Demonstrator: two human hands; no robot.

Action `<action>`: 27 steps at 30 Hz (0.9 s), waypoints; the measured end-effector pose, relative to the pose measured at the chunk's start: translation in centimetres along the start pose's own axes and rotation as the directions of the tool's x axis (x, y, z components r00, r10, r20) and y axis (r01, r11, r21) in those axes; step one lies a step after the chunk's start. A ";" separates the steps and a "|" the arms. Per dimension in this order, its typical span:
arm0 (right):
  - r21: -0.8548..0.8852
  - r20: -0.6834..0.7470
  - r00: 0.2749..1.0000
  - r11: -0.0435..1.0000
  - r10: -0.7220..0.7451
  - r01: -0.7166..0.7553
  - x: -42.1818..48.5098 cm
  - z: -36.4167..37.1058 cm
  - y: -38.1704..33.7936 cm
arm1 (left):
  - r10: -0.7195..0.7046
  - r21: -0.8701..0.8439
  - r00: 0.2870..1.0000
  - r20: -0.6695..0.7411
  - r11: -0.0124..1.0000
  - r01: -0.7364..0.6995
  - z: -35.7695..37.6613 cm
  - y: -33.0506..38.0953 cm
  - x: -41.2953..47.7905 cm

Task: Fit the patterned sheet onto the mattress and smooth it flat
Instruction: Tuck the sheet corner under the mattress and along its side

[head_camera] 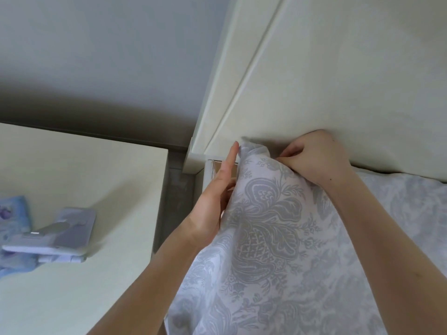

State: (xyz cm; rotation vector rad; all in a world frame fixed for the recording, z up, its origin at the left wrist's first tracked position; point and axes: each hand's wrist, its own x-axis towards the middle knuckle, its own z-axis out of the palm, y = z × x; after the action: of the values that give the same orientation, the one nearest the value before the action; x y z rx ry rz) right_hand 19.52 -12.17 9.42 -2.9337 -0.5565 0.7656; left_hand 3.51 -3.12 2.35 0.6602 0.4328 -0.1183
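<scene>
The patterned sheet (266,228), white with a grey floral print, is bunched up into a peak at the bed's top left corner, against the cream headboard (338,68). My left hand (215,201) presses flat against the sheet's left side, fingers straight and pointing up, thumb hidden behind the cloth. My right hand (314,158) is closed on the top of the bunched corner, next to the headboard. The mattress itself is hidden under the sheet, which lies flatter to the right (399,213). A bit of the bed frame corner (212,170) shows beside my left hand.
A cream bedside table (84,165) stands to the left, across a narrow gap from the bed. On its left part lie a pale purple folding stand (55,235) and a blue patterned item (14,211). A grey wall (96,56) is behind.
</scene>
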 end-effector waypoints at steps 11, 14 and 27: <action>0.263 -0.253 0.967 0.960 -0.025 0.094 -2.0 -0.8 0.8 | -0.221 0.418 0.972 -0.079 0.878 0.233 -0.5 2.1 4.4; 0.237 -0.417 0.902 0.944 -0.113 0.228 -6.6 -1.1 0.8 | -0.246 0.444 0.961 -0.130 0.851 0.278 -0.4 2.7 5.4; 0.175 0.081 0.979 0.964 0.188 -0.200 -1.9 -0.4 3.9 | -0.280 0.462 0.944 -0.173 0.824 0.329 -0.3 2.5 6.5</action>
State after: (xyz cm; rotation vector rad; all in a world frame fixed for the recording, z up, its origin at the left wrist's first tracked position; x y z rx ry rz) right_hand 19.45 -16.46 10.13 -2.8291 -0.1907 0.8810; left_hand 9.90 -0.81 0.81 1.0943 0.6109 -0.5172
